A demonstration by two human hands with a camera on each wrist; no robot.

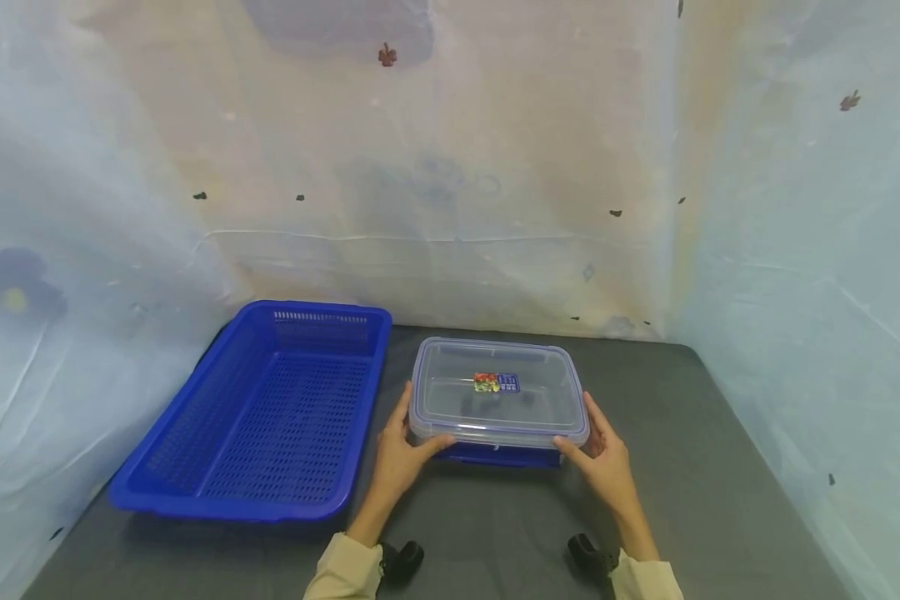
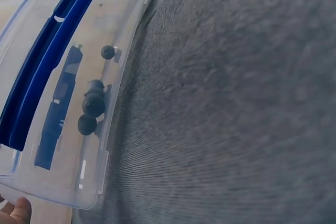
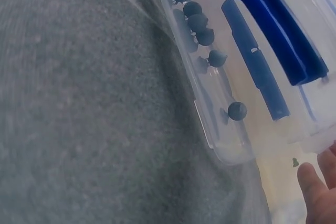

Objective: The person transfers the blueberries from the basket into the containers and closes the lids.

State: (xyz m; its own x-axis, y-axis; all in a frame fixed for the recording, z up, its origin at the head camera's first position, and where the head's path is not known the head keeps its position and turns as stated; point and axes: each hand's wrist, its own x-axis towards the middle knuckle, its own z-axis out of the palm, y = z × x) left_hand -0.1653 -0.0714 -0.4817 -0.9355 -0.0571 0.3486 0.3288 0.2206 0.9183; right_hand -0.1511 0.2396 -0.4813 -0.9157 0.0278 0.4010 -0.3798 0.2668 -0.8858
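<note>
A clear plastic food container point(image 1: 450, 408) with a transparent lid and blue side clips sits on the grey table. Its lid has a small coloured label point(image 1: 497, 382). At its left front corner the left hand point(image 1: 399, 454) holds it, thumb at the front and fingers along the side. Mirroring that, the right hand point(image 1: 607, 467) holds the right front corner. Through the wall in the right wrist view, several small dark round things point(image 3: 198, 22) lie on the container's floor. A blue clip point(image 2: 52, 61) hangs folded out along its front. What the round things are cannot be told.
A large blue slotted basket point(image 1: 375, 392) stands left of the container, close to the left hand. Patterned curtain point(image 1: 450, 275) closes off the back and both sides of the grey table point(image 1: 495, 533). Each wrist carries a black camera mount point(image 1: 402, 562).
</note>
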